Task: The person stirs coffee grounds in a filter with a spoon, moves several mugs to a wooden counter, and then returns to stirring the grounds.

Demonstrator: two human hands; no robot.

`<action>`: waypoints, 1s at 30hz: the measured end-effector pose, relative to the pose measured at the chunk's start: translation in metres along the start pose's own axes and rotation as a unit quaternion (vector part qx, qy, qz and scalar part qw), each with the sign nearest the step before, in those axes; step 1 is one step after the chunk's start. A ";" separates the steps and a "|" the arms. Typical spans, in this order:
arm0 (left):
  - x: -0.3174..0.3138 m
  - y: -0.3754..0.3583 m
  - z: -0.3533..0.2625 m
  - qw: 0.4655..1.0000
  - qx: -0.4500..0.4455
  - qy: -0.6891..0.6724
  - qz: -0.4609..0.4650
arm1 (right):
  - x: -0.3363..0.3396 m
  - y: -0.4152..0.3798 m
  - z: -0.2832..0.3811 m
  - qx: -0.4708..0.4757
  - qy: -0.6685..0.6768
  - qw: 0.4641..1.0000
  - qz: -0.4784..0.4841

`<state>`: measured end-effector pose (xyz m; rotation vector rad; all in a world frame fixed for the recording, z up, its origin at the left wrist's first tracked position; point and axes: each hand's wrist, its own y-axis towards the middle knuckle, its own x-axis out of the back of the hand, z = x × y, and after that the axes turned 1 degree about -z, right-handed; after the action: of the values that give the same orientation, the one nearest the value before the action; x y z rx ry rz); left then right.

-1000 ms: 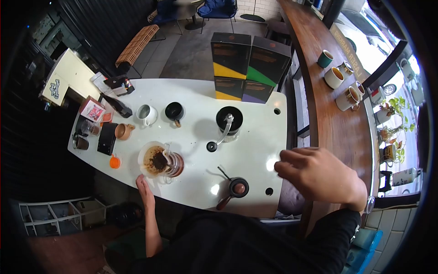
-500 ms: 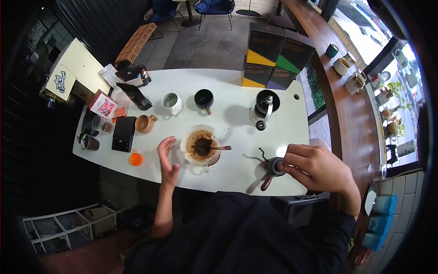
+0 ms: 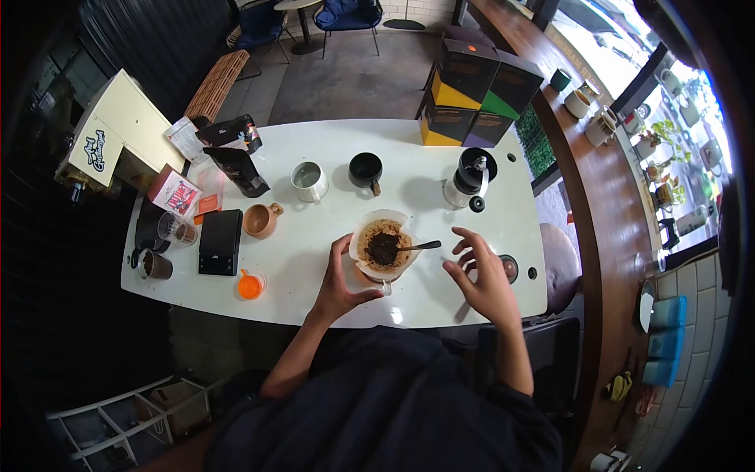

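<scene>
White paper is seen lining the cone-shaped filter, which is set over a glass server near the front edge of the pale tabletop. Dark, wet coffee grounds are gathered in the middle of the filter, with a browner film spread up its walls. A spoon is rested in the grounds, its handle extended over the right rim.

The left side of the filter and server is cupped by the left hand, its fingers raised along the side and its thumb held apart, pointed toward the server's handle; whether either is firmly pressed to the glass cannot be told. The right hand is held empty to the right of the spoon, with fingers spread and thumb parted from them. Just beside it, a small round dark vessel is partly hidden by the hand.

Behind the filter, a black cup and a white mug are placed side by side, apart from each other. A hand grinder is stood farther right, in front of stacked black boxes marked with yellow, green and purple. To the left, a tan mug, a flat black device and an orange cup are grouped.
</scene>
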<state>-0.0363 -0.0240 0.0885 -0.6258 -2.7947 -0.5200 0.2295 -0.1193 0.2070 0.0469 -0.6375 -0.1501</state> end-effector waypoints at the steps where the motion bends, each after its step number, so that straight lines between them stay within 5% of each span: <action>1: 0.000 0.000 -0.001 1.000 0.011 0.005 0.004 | -0.007 0.000 -0.002 -0.003 0.029 0.999 -0.016; 13: -0.011 0.016 0.030 0.999 0.012 -0.020 0.023 | -0.049 -0.001 0.000 -0.048 0.119 0.989 -0.072; 22: -0.033 0.010 0.077 0.996 0.030 -0.053 0.071 | -0.059 -0.003 0.020 0.029 0.064 0.995 -0.073; 30: -0.047 -0.001 0.091 0.994 0.051 -0.094 0.024 | -0.074 0.005 0.021 0.108 -0.033 0.992 -0.050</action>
<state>-0.0088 -0.0070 -0.0089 -0.7542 -2.9507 -0.3210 0.1591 -0.1025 0.1806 0.2832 -0.7153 -0.1796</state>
